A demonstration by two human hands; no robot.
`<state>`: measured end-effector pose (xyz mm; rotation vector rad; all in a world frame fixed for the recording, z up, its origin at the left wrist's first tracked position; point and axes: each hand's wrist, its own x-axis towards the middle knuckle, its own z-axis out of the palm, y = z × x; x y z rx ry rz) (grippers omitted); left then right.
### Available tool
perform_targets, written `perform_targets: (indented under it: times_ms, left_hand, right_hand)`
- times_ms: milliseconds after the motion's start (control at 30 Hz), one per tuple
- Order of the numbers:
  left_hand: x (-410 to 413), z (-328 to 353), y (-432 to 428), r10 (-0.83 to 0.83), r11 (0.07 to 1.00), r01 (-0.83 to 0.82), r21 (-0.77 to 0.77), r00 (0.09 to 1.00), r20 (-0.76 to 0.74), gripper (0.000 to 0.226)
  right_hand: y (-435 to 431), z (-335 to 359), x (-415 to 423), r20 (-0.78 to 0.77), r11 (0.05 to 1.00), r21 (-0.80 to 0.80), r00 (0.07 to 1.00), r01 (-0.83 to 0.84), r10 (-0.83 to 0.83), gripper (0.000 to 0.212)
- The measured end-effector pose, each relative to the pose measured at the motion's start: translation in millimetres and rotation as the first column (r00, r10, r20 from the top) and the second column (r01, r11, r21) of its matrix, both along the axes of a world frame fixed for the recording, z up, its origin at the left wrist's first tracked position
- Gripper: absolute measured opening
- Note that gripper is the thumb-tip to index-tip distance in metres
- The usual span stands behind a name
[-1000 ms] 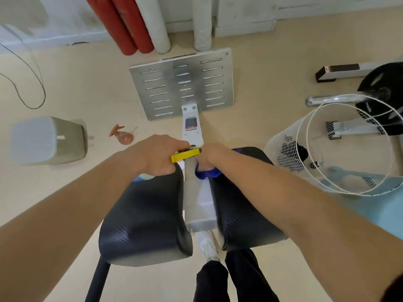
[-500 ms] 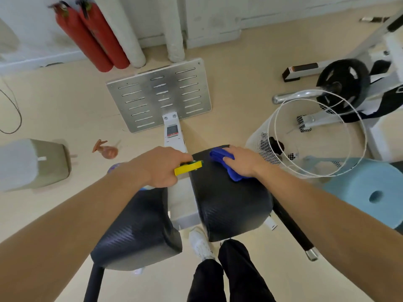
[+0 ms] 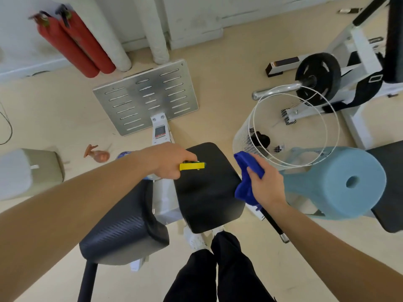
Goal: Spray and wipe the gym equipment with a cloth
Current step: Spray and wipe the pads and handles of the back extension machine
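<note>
Right hand (image 3: 265, 184) grips a bunched blue cloth (image 3: 245, 171) at the outer edge of the right pad (image 3: 207, 192); whether the cloth presses on that side or hangs just off it, I cannot tell. Left hand (image 3: 170, 160) is closed round a spray bottle (image 3: 192, 166) (only its yellow nozzle and a little of the body show), with the nozzle aimed across the top of the same pad. My reading is that this is the spray step on the right pad. The next move calls for bringing the cloth over the top and drawing it across with even pressure.

The left pad (image 3: 124, 234) sits nearer, with a white rail (image 3: 162, 192) between the two. Beyond, on the beige floor (image 3: 229, 83), are a slotted metal footplate (image 3: 146, 101), a wire basket (image 3: 244, 131) beside a blue foam roller (image 3: 340, 182), a weight plate (image 3: 318, 75), and two red fire extinguishers (image 3: 74, 46) against the wall.
</note>
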<state>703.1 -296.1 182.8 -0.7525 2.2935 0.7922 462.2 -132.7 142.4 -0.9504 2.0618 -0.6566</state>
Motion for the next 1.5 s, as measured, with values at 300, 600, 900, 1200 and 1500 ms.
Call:
perform_targets:
  times_ms: [300,600,900,1200,1500]
  left_hand:
    - [-28.0,-22.8,-11.0,0.020,0.999,-0.017,-0.029,0.994,0.104,0.021]
    - [-13.5,-44.7,-30.0,0.143,0.990,-0.141,-0.029,0.988,0.066,0.023]
    - [8.7,-39.1,-41.9,0.258,0.966,-0.258,-0.015,0.965,0.035,0.023]
    - [38.7,-61.9,-52.1,0.394,0.919,-0.394,0.019,0.917,-0.057,0.034]
    - [68.1,-51.6,-36.3,0.396,0.918,-0.397,0.014,0.910,-0.122,0.034]
  right_hand:
    - [-5.7,1.8,-25.2,0.147,0.987,-0.025,0.977,0.160,-0.154,0.034]
    - [-35.6,-10.6,-28.2,0.233,0.998,-0.011,0.971,0.062,-0.058,0.031]
    - [-100.3,-26.6,-2.5,0.114,0.829,0.093,0.833,-0.551,0.541,0.039]
    - [-189.4,-135.6,50.1,0.023,0.448,0.372,0.490,-0.813,0.871,0.044]
    - [-130.1,-67.7,72.9,0.045,0.241,0.233,0.258,-0.942,0.965,0.042]
